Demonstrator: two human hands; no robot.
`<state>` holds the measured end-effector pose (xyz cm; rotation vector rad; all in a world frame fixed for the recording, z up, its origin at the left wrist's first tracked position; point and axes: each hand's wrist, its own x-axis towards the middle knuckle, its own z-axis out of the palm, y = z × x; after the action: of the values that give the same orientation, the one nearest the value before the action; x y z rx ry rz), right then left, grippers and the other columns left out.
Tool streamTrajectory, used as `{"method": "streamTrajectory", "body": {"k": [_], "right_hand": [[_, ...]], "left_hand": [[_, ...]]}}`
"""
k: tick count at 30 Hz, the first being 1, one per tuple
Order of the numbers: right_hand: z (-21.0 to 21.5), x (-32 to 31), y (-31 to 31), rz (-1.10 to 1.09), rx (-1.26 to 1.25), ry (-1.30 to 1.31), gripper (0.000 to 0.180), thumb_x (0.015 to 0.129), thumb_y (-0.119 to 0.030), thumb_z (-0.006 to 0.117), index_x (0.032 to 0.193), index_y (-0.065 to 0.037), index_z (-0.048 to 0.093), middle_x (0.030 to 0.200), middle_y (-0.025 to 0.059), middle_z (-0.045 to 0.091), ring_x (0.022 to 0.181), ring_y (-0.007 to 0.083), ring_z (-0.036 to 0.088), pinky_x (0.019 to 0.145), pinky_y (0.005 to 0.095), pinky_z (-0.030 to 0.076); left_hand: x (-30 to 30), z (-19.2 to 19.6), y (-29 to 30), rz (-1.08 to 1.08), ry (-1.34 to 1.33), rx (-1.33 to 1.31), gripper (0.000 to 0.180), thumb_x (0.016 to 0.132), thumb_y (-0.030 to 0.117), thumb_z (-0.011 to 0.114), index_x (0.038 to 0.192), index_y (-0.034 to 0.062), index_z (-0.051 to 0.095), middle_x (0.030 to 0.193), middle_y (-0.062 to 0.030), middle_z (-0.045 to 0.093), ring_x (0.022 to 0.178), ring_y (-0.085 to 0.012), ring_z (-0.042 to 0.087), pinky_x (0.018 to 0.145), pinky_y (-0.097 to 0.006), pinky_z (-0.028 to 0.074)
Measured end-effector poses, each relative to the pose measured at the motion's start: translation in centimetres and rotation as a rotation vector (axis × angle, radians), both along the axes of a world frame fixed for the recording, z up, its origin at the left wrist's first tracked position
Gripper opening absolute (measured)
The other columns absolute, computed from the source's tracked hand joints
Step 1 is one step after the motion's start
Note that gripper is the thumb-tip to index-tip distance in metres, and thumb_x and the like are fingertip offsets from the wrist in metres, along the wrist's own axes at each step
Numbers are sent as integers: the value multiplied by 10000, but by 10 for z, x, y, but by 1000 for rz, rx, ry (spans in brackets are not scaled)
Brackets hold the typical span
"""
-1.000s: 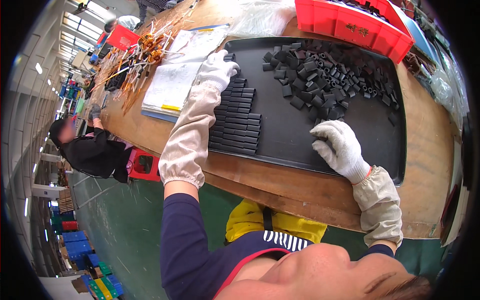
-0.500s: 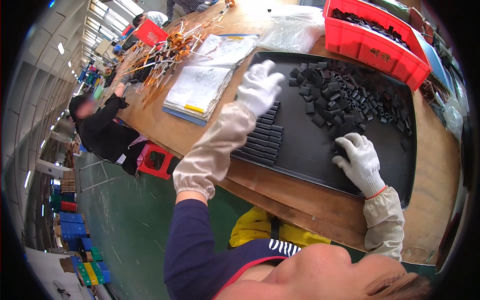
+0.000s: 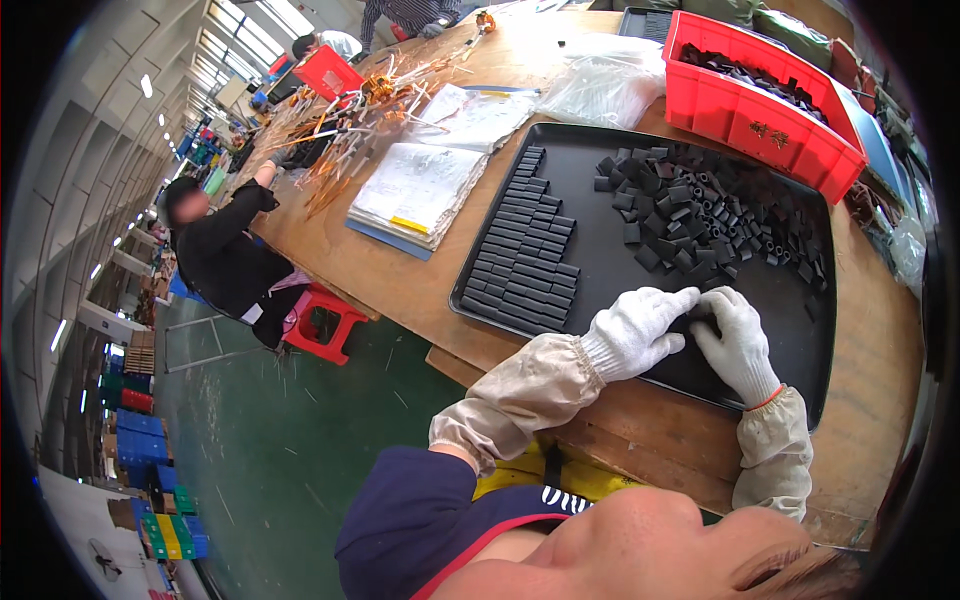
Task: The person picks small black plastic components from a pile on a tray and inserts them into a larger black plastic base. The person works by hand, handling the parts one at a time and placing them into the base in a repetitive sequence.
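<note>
A black tray (image 3: 608,265) lies in front of me on the wooden table. At its front edge my left hand (image 3: 638,335), in a white knit glove, meets my right hand (image 3: 737,348), gloved alike. The fingers of both are bent and closed at the tips; whatever they hold between them is hidden. Beyond them spreads a loose heap of short black tubes (image 3: 690,210), some lying on their sides and some on end. Along the tray's left side, more black tubes (image 3: 520,255) are laid end to end in close parallel rows.
A red bin (image 3: 765,125) of black pieces stands behind the tray. Clear plastic bags (image 3: 605,88) and stacked papers (image 3: 415,190) lie to the left. Farther off are orange-and-white wire bundles (image 3: 365,110) and a co-worker in black (image 3: 225,240) beside a red stool (image 3: 325,320).
My left hand has come from above the tube rows, rightward and nearer, to my right hand. The rows are now uncovered. My right hand stays at the tray's front right.
</note>
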<state>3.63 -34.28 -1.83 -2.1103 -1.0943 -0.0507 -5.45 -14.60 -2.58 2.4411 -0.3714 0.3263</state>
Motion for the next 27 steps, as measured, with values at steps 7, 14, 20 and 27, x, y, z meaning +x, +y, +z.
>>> {"method": "streamTrajectory", "body": {"k": [7,14,20,27], "right_hand": [[3,3,-1,-22,94,-119,165,791,27,680,938,-46,696,984,118,685,933,331,668,830,414,531],[19,-15,4,-85,285,282,324,847,57,686,1147,-64,664,956,75,692,842,179,685,759,300,546],[10,-24,9,-73,319,526,377,910,-6,693,1264,-59,573,956,31,669,847,83,629,769,256,534],[13,-16,4,-67,296,544,285,929,-8,676,1205,-39,612,967,23,661,866,77,622,775,256,525]], "left_hand": [[-2,1,-1,-17,2,25,666,860,208,785,1439,17,518,1239,-183,662,1127,-374,637,984,-436,518],[0,9,0,27,-329,-160,724,791,132,837,1439,38,528,1238,-168,661,1124,-351,637,954,-424,526],[-3,1,-2,67,-247,-76,620,762,162,850,1337,99,627,1082,-108,711,973,-325,681,840,-411,562],[-5,6,-1,79,-214,-86,484,773,184,864,1217,95,694,988,-95,702,934,-291,677,797,-384,564]]}}
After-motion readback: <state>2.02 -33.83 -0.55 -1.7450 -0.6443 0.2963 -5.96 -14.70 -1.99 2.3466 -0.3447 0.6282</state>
